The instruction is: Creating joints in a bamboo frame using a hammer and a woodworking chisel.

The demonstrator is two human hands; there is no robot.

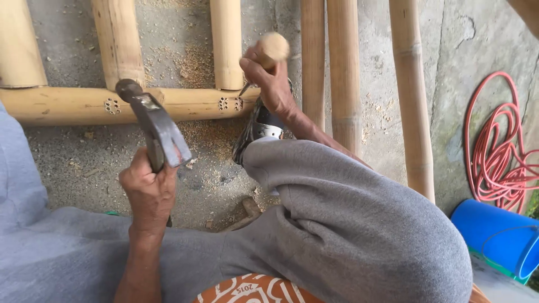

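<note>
My left hand [149, 191] grips the handle of a steel claw hammer [154, 126], whose head is raised over a horizontal bamboo pole [67, 105]. My right hand [272, 84] holds a chisel with a rounded wooden handle [274, 47]. Its thin metal tip points down at the pole, beside a cluster of small drilled holes [230, 104]. A second cluster of holes [112, 106] sits just under the hammer head. My raised knee in grey trousers [337, 213] hides my right forearm.
Upright bamboo poles [119, 39] join the horizontal one, and loose poles [412, 95] lie to the right. Sawdust covers the concrete floor [196, 62]. A dark shoe [258, 129] rests by the pole. A coiled red cable [494, 151] and a blue bucket [497, 235] are at the right.
</note>
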